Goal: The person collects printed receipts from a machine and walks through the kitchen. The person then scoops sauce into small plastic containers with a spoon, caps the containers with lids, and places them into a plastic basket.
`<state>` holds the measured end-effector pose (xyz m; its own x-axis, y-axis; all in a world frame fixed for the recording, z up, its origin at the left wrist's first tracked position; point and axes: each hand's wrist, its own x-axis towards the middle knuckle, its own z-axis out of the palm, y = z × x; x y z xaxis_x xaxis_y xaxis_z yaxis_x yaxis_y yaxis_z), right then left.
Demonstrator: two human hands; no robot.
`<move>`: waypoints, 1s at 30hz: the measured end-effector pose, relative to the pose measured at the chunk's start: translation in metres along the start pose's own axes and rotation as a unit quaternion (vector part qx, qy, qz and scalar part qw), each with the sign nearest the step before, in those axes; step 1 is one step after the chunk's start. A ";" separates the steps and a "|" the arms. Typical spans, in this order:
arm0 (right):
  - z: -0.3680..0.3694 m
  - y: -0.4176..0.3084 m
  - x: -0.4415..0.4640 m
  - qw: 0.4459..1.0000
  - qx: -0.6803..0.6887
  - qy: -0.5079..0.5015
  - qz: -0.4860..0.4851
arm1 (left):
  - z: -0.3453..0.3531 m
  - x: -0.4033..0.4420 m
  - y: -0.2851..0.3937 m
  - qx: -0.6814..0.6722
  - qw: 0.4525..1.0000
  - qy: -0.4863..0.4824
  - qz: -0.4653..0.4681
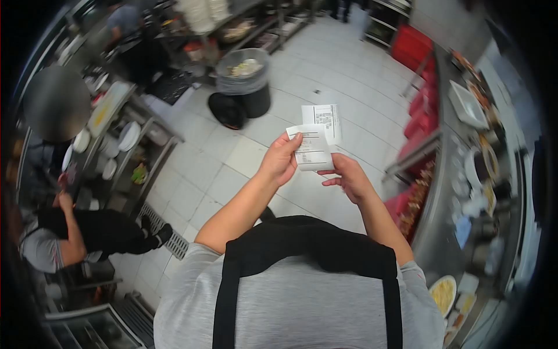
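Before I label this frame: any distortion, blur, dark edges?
Head view: wide-angle distortion bows the long grey metal counter; corners black; a round blur masks a patch at upper left. Head view: two white printed paper slips have clear edges, smaller print unreadable.

Beyond the fingers and to their left, the pale tiled floor carries a bag-lined bin — a round black object sits beside it. To the fingers' right runs a metal counter — a white tray rests farther forward than they are, an oval dish of yellow food farther back.
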<state>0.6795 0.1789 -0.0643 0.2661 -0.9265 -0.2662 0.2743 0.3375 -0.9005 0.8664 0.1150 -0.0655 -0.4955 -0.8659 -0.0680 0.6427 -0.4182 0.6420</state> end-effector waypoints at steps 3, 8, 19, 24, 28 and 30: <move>0.060 0.006 0.082 0.982 0.162 -0.097 -0.008 | -0.054 -0.006 0.056 0.024 0.996 0.058 0.056; 0.152 0.001 0.236 0.969 0.204 -0.108 -0.091 | -0.123 -0.014 0.162 0.146 0.966 0.198 0.082; 0.303 -0.050 0.462 0.949 0.211 -0.228 -0.058 | -0.275 0.022 0.330 0.301 0.893 0.294 0.160; 0.359 -0.127 0.492 0.916 0.028 -0.335 -0.218 | -0.377 0.038 0.452 0.495 0.687 0.466 0.256; 0.372 -0.122 0.605 0.920 -0.074 -0.297 -0.245 | -0.434 0.035 0.598 0.507 0.578 0.484 0.419; 0.390 -0.123 0.638 0.927 -0.102 -0.290 -0.215 | -0.426 0.019 0.668 0.496 0.536 0.551 0.404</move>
<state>1.1757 -0.3889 0.0103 0.6409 -0.7024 0.3096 0.3065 -0.1356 -0.9422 1.5352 -0.2974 0.0368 0.7079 -0.5184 0.4797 -0.5101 0.0945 0.8549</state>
